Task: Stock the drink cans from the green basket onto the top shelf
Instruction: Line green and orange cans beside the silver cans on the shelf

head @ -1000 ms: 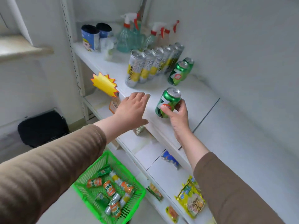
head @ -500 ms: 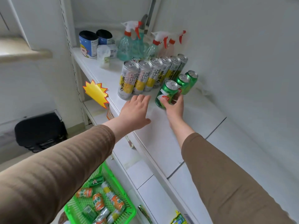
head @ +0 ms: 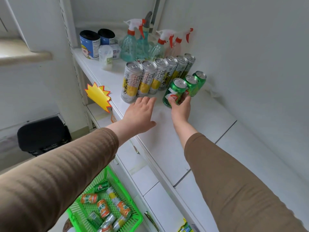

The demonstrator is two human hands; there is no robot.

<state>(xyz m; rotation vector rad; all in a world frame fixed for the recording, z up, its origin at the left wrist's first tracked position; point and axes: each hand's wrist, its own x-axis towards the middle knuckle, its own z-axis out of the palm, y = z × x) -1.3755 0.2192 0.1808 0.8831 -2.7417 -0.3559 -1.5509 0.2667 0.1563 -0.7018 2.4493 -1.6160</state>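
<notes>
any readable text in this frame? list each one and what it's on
"CHA HUO LI": down the front tall cans on the top shelf, beside large Chinese characters.
"7": green can held by the right hand, and green can in the basket.
Orange cans: Chinese characters only.
Blue tubs: print too small.
Yellow starburst tag: blank.

— What sort of place are you standing in?
— A small shop aisle. You face white retail shelving (head: 192, 131) on slotted uprights (head: 73, 52); a yellow starburst price tag (head: 98, 96) clipped to the edge; tall drink cans (head: 132, 81) faced in a row; spray bottles (head: 128, 42) behind; a green shopping basket (head: 130, 193) of cans below.
</notes>
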